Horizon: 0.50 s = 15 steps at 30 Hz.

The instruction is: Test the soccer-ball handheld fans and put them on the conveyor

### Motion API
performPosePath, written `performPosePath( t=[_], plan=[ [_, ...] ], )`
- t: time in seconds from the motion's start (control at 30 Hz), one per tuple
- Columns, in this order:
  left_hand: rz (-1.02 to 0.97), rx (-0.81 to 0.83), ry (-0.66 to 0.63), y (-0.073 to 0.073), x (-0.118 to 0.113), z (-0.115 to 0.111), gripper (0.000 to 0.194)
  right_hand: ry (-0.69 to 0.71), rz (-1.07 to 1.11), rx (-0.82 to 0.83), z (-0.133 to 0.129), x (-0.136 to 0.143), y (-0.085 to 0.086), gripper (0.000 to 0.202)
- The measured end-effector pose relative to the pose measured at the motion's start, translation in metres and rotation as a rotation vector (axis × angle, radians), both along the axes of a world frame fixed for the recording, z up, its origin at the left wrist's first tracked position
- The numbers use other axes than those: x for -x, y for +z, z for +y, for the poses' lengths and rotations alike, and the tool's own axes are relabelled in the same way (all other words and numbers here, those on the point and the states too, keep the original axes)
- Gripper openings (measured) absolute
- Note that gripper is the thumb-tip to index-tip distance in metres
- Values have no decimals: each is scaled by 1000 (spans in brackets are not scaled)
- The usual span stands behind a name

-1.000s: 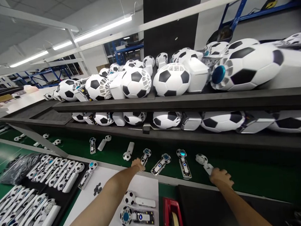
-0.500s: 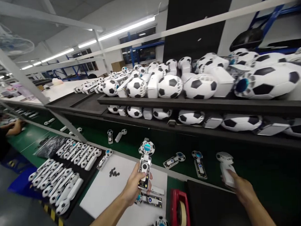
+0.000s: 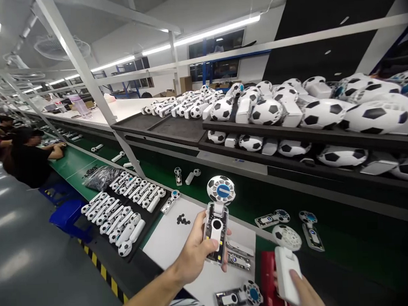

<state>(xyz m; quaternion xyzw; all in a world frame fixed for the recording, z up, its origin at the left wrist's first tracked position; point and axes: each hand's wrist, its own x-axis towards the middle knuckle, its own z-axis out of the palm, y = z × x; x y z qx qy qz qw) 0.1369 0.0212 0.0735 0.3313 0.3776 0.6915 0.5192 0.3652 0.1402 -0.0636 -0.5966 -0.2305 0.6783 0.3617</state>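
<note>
My left hand (image 3: 197,251) grips a football-patterned fan (image 3: 216,230) upright, its clear-fronted body showing circuitry and a round dark button, with a blue disc in its head. My right hand (image 3: 304,290) holds a white fan (image 3: 288,270) with a football-pattern head, its plain side showing, in front of a red tape dispenser (image 3: 268,275). Below my left hand, a clear-fronted fan (image 3: 239,261) lies on a white sheet (image 3: 170,236); another fan (image 3: 232,299) lies nearer the bottom edge. Small black pieces (image 3: 183,219) are grouped on the sheet.
A black tray (image 3: 142,226) of several fans stands left, beside a bag of dark parts (image 3: 102,178). Several fans lie on the green surface (image 3: 225,188) behind. Above, a dark shelf (image 3: 290,130) bears many fans. A person (image 3: 33,154) sits far left beside a blue stool (image 3: 67,216).
The view has swung left. My right hand has brought the white fan closer, in front of the tape dispenser. My left hand still holds its fan, now nearer and larger in view.
</note>
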Motion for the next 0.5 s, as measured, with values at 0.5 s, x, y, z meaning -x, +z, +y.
performPosePath(
  t=[0.5],
  plan=[
    [-1078, -267, -638, 2, 58, -45, 59, 101, -88, -166, -59, 81, 33, 60]
  ],
)
